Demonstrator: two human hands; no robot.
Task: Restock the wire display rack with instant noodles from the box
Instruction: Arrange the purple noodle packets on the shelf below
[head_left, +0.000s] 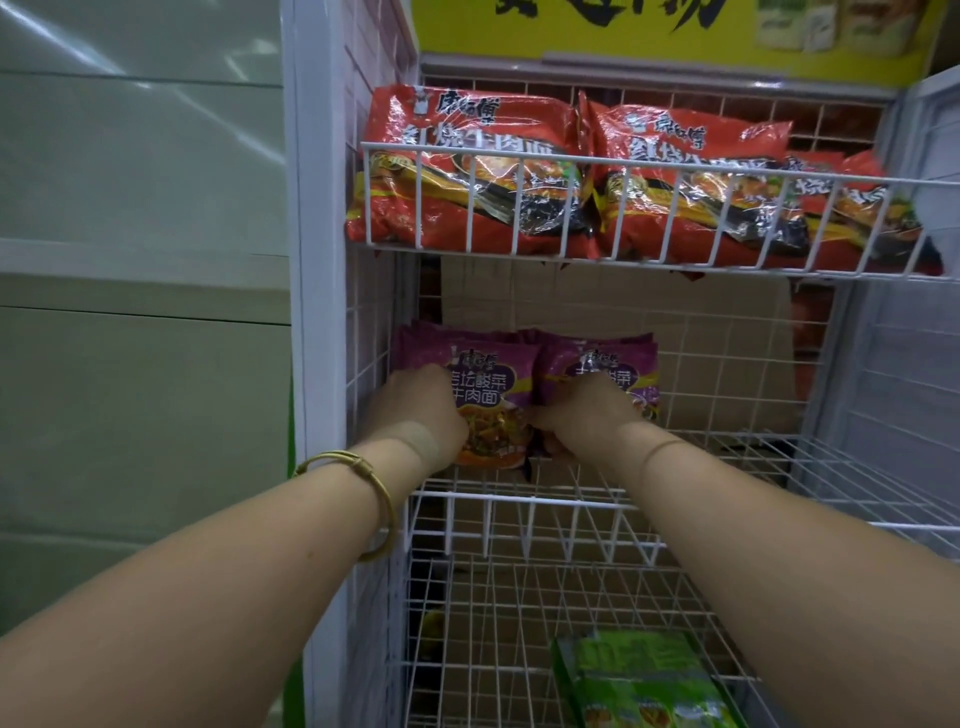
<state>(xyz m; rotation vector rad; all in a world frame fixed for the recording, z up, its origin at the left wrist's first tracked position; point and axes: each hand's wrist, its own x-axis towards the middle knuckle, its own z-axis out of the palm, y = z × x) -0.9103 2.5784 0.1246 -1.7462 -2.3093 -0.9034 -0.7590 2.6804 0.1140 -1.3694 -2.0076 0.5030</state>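
Forearms (234, 551) extend; left hand (415, 410) and right hand (587, 410) each grip purple noodle packs (498, 379) on the rack (519, 499).

Pale glossy panels (140, 171) at left (streaked with glare), white ledge (140, 260), yellow sign (649, 31) above, possibly cardboard (597, 306) behind.

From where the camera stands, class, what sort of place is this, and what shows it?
Most likely a shop or small supermarket: a white wire display rack holds red instant noodle packs on the top shelf and purple packs below, under a yellow printed sign.
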